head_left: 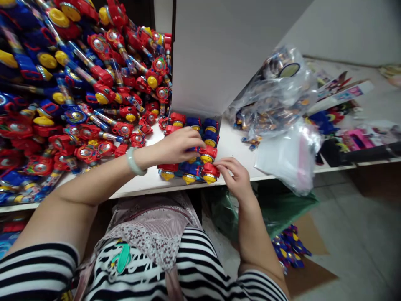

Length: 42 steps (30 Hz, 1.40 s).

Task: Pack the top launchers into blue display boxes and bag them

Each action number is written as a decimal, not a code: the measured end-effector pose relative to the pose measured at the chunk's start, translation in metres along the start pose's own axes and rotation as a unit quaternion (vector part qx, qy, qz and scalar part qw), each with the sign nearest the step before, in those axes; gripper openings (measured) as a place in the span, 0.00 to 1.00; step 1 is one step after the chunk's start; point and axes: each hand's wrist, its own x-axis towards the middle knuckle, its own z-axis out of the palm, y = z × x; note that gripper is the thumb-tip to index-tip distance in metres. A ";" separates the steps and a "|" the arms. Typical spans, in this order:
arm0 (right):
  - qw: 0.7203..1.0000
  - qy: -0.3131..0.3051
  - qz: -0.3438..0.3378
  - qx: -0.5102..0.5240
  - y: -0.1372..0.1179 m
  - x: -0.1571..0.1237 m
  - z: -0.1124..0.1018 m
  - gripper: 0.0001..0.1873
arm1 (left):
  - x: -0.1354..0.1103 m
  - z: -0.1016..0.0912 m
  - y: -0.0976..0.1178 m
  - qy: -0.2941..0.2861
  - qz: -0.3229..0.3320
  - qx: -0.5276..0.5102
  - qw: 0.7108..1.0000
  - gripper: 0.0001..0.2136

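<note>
Rows of red and blue spinning-top toys with yellow tips stand packed together at the table's front edge; a red spinning-top toy point(210, 173) is at the near right corner. My left hand point(180, 145) reaches over the rows, its fingers curled down and closed on a red and yellow spinning-top toy point(207, 154); the fingertips are partly hidden. To the right of the rows is my right hand point(235, 176), thumb and forefinger drawn together beside the corner toy. What lies between those fingertips is too small to make out.
A large heap of red and blue tube toys point(103, 83) covers the table's left side. Behind the rows rises a tall pale panel point(216, 54). Clear plastic bags point(282, 154) lie to the right. Below hangs a green bag point(275, 209) near an open carton point(310, 271) holding blue toys.
</note>
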 end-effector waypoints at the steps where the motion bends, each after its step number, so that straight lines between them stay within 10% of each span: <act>1: 1.000 -0.020 -0.004 -0.006 -0.001 0.000 -0.001 0.10 | 0.015 0.006 -0.001 -0.052 0.022 0.015 0.998 0.11; 6: 1.000 -0.023 0.008 0.000 -0.004 -0.011 0.004 0.12 | 0.052 0.028 -0.005 -0.187 0.046 0.084 0.978 0.15; 18: 0.999 -0.044 -0.029 0.011 0.008 -0.003 0.017 0.15 | 0.053 0.038 -0.015 -0.163 0.002 0.054 0.985 0.13; 27: 0.999 -0.030 -0.042 -0.011 0.013 -0.004 0.014 0.16 | -0.011 -0.012 0.001 -0.105 0.025 0.003 0.994 0.14; 36: 0.998 -0.045 -0.051 0.011 0.019 -0.003 0.010 0.15 | -0.026 0.022 0.007 -0.082 -0.031 0.049 0.995 0.11; 39: 0.996 -0.075 -0.041 0.009 0.012 -0.001 0.002 0.14 | -0.028 0.019 0.006 -0.026 -0.016 -0.034 0.999 0.13; 42: 0.999 -0.042 -0.027 0.002 0.001 0.007 -0.019 0.14 | -0.038 0.009 0.006 0.186 -0.079 -0.127 0.971 0.14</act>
